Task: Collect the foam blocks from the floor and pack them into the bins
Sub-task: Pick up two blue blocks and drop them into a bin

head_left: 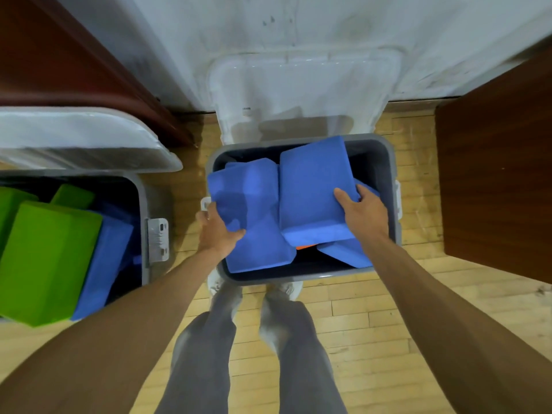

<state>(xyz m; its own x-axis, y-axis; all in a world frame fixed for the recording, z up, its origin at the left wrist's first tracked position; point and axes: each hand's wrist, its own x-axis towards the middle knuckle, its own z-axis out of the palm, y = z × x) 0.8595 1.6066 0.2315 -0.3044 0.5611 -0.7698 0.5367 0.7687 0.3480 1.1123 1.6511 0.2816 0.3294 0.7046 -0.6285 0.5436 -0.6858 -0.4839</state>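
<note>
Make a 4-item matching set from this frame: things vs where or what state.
Things:
1. left hand
2. right hand
3. green blocks
4. clear lid

Places or states:
A. leaning on the wall behind the middle bin
B. in the left bin
C. gripping the blue block that overhangs the middle bin's near-left rim
D. gripping the tilted blue block on top of the pile

Pairs: 1-C, 2-D, 3-B, 4-A
</note>
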